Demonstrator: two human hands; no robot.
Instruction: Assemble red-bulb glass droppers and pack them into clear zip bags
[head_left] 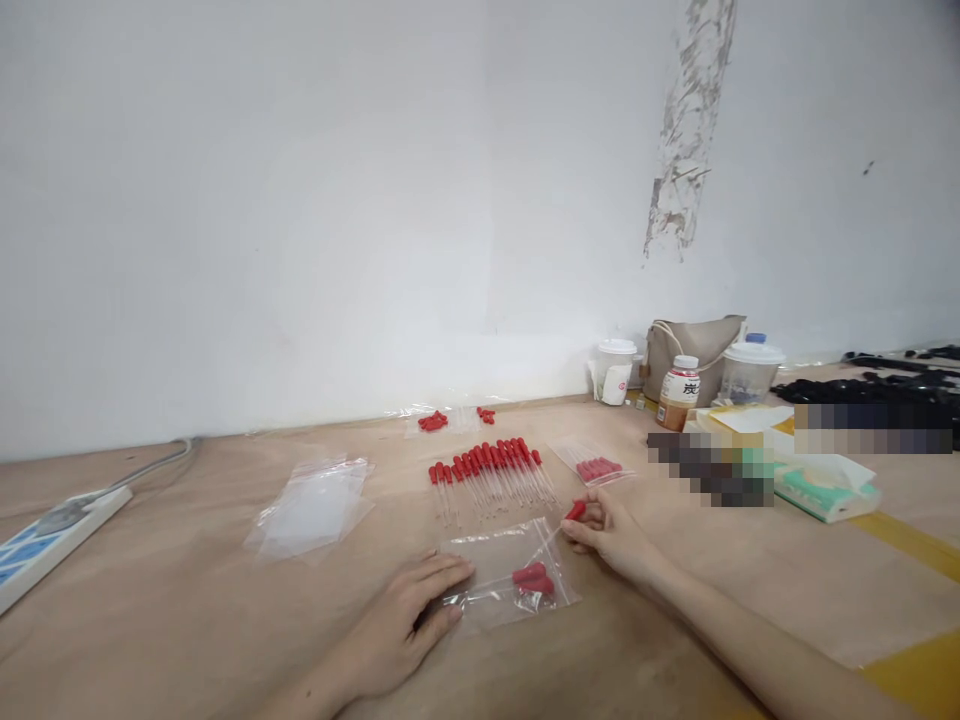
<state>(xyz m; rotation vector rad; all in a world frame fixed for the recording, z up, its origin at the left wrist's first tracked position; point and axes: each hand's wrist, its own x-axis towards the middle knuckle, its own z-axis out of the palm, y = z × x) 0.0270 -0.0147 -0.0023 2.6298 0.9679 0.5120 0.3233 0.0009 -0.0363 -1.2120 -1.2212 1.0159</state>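
Watching the feed from my end, here's how I've got it. My right hand (606, 533) has thumb and fingers pinched together on a red-bulbed dropper (575, 511), just beside the right edge of the clear bag (480, 548). Holding it by the bulb probably keeps fingers off the thin stem (which looks like it slants toward the bag, though I can't trace it cleanly). My left hand (420, 605) is spread, thumb apart from fingers, with the tips resting at the bag's left side; I'd guess that's to stop the slippery film sliding about. Red bulbs (532, 578) show at the bag's right end. Beyond it, the row of droppers (487, 463) lies bulbs away, stems toward me, fanned so singles are easy to tell apart, I reckon. The pile of clear bags (319, 505) sits off to the left, likely to leave the middle free.
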